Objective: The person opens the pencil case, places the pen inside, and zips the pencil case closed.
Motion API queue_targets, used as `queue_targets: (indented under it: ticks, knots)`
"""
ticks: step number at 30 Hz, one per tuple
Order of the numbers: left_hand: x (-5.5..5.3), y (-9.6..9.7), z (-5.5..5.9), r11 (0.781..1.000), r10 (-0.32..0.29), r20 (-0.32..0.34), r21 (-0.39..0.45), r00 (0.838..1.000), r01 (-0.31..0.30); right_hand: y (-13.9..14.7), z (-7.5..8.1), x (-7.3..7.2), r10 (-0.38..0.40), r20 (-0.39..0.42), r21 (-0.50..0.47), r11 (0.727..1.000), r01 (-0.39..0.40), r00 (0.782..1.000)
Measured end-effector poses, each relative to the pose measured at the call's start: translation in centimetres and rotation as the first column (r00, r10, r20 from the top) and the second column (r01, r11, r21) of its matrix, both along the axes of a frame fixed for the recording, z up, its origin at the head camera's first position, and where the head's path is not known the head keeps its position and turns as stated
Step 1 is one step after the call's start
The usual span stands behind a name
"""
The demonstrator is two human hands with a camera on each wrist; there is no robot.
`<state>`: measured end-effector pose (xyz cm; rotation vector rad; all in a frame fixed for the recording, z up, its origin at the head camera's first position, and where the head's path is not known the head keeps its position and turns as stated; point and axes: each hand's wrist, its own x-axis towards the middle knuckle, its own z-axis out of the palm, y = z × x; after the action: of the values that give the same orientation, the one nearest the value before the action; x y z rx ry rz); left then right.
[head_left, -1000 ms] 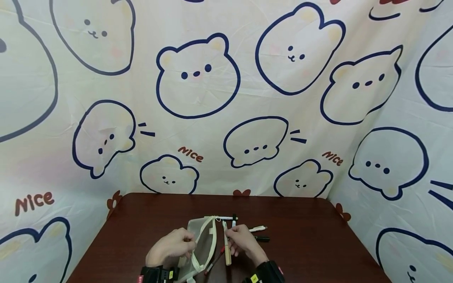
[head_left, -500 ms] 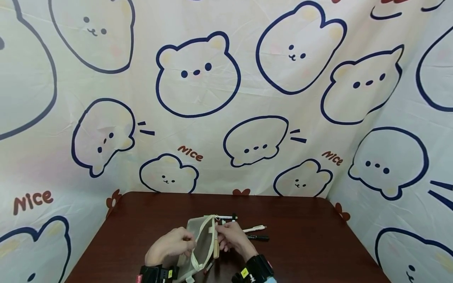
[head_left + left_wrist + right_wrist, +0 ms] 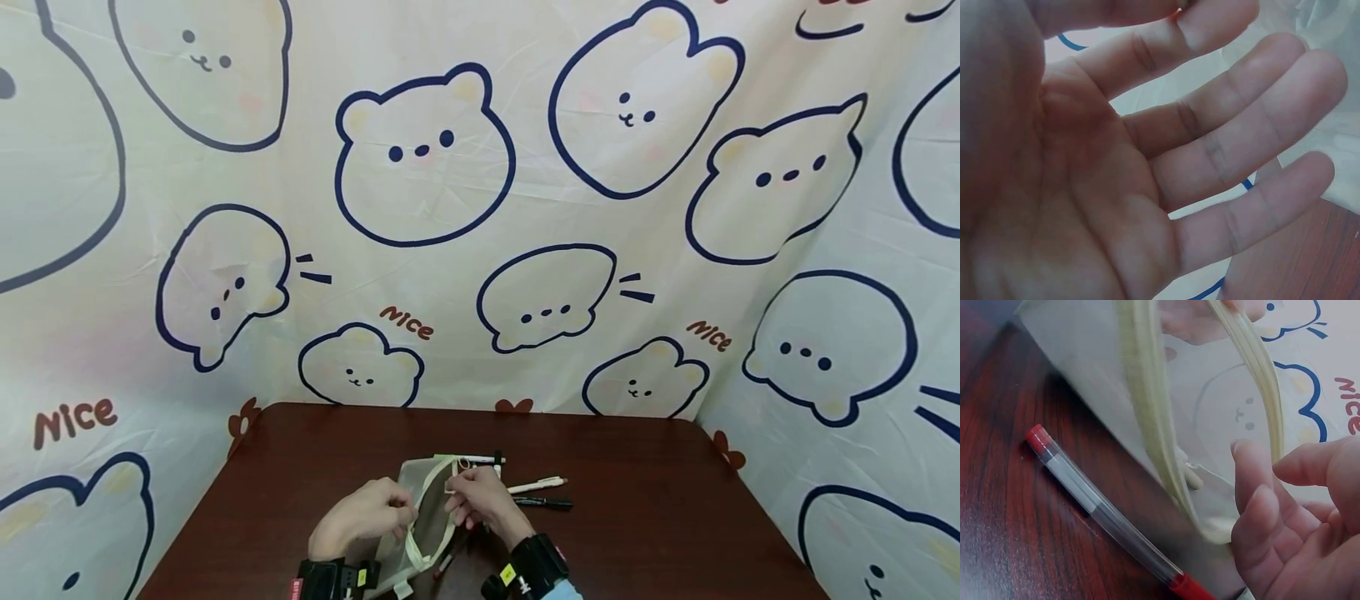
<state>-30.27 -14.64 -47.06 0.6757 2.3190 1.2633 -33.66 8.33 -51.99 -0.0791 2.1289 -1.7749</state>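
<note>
Translucent cream-zippered pouch (image 3: pixel 432 518) gapes; our left hand (image 3: pixel 366 515) pinches its edge; whether our right hand (image 3: pixel 486 504), at the opening, pinches anything we cannot tell.

The pouch (image 3: pixel 414 477) is showing pale grey, see-through sides and cream edging (image 3: pixel 1146 394). Just beside the pouch, a clear-barrelled pen (image 3: pixel 1116 526) is displaying red ends and a white band. Right of the pouch, a white pen (image 3: pixel 537 484) and a black pen (image 3: pixel 546 503) are contrasting with the dark reddish-brown, streaked table (image 3: pixel 637 525). Behind the pouch, cream cloth (image 3: pixel 450 279) is carrying navy-outlined animal faces and rust-brown lettering.
</note>
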Motion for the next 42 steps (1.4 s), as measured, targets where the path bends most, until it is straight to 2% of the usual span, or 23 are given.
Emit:
queue_targets:
  ticks: [5, 11, 17, 26, 29, 33, 39, 42]
  knots:
    - [0.0, 0.0, 0.1, 1.0, 0.014, -0.016, -0.019, 1.0, -0.014, 0.2, 0.3, 0.2, 0.001, -0.017, 0.016, 1.0, -0.001, 1.0]
    - [0.1, 0.0, 0.2, 0.999, 0.027, -0.002, -0.023, 1.0, -0.027, 0.9, 0.4, 0.3, -0.001, -0.049, 0.032, 0.999, 0.003, 0.999]
    - [0.1, -0.1, -0.2, 1.0, 0.013, -0.016, -0.024, 1.0, -0.013, 1.9, 0.5, 0.3, 0.0, -0.096, 0.07, 0.997, 0.007, 0.995]
    - [0.1, -0.2, -0.4, 1.0, 0.006, -0.014, 0.002, 1.0, -0.006, 3.9, 0.5, -0.6, -0.023, -0.153, 0.144, 0.989, 0.045, 0.988]
    - [0.2, -0.1, -0.3, 1.0, 0.004, -0.029, -0.002, 1.0, -0.004, 4.3, 0.4, -0.8, -0.028, -0.204, 0.228, 0.971, 0.075, 0.979]
    - [0.2, 0.0, -0.4, 1.0, 0.003, -0.05, -0.009, 0.999, -0.004, 4.7, 0.3, -1.0, -0.028, -0.268, 0.355, 0.926, 0.126, 0.963]
    - [0.2, 0.1, -0.2, 1.0, 0.003, -0.06, -0.008, 0.998, -0.003, 5.0, 0.4, -1.0, -0.013, -0.309, 0.458, 0.874, 0.161, 0.951]
    - [0.1, 0.1, -0.1, 1.0, 0.006, -0.05, -0.006, 0.999, -0.007, 5.2, 0.3, -0.9, 0.009, -0.352, 0.518, 0.835, 0.186, 0.936]
